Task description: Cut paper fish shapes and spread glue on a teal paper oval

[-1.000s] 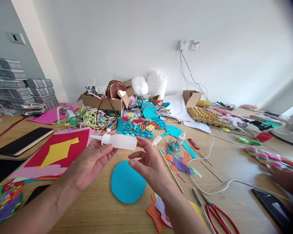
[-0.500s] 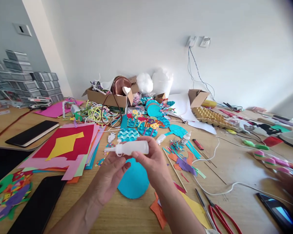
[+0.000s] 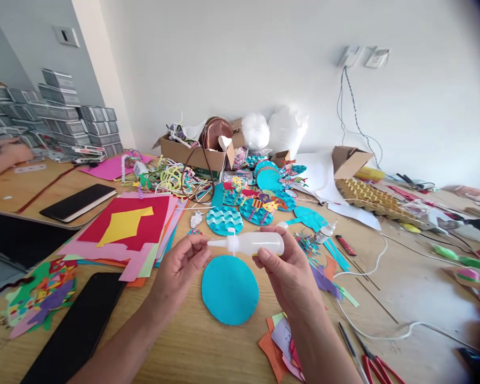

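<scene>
My right hand (image 3: 290, 266) grips the body of a white translucent glue bottle (image 3: 256, 243), which lies sideways in the air with its thin nozzle pointing left. At the nozzle's end, the fingers of my left hand (image 3: 182, 266) are pinched on the tip. A small white cap hangs by a strap at the bottle's neck. Just below the bottle, a plain turquoise disc (image 3: 230, 293) lies flat on the wooden table (image 3: 172, 346). Behind it sit a turquoise disc with wavy strips (image 3: 224, 220) and several decorated turquoise pieces (image 3: 258, 210).
Stacked coloured paper (image 3: 122, 224) and a black phone-like slab (image 3: 76, 325) lie left. To the right are paper scraps (image 3: 282, 341), red-handled scissors (image 3: 378, 368), a white cable (image 3: 400, 335) and another small bottle (image 3: 324, 233). Another person's hand (image 3: 14, 152) shows at far left.
My left hand has moved from under the bottle's neck out to the nozzle tip. The bottle sits further right in view, and the view itself has turned left. Another person's hand appears at far left.
</scene>
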Tool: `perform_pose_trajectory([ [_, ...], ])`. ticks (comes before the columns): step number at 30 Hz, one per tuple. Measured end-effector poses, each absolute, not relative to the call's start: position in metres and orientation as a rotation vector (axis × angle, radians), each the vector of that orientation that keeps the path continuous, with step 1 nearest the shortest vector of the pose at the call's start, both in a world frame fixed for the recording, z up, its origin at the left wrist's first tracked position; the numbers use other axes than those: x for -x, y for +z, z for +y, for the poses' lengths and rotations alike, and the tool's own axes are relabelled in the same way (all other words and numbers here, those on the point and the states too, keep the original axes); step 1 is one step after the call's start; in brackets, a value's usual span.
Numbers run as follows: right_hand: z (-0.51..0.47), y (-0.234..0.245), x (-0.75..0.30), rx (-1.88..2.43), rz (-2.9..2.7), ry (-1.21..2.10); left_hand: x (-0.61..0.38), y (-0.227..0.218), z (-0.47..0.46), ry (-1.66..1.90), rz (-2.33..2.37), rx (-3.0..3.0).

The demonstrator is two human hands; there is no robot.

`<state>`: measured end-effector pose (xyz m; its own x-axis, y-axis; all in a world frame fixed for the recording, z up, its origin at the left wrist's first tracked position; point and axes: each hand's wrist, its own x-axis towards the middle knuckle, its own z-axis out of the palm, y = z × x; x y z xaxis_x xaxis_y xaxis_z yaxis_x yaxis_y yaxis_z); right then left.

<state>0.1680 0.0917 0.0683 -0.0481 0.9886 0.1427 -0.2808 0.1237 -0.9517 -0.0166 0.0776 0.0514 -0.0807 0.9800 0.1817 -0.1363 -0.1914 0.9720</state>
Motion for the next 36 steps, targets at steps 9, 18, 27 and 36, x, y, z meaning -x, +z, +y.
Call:
perform_pose_trajectory([
  [9, 0.083, 0.069, -0.169, 0.922, -1.214, 1.125, 0.011, 0.050, 0.080, 1.496, 1.146, -1.287],
  [18, 0.072, 0.054, -0.156, 0.874, -1.115, 1.110, 0.007, 0.044, 0.080, 1.493, 1.202, -1.335],
  [27, 0.051, 0.044, -0.146, 0.974, -1.329, 0.749, 0.006, 0.042, 0.084, 1.439, 1.237, -1.315],
  [36, 0.059, 0.041, -0.165, 0.778, -1.418, 0.925, 0.010, 0.037, 0.079, 1.367, 0.881, -1.021],
])
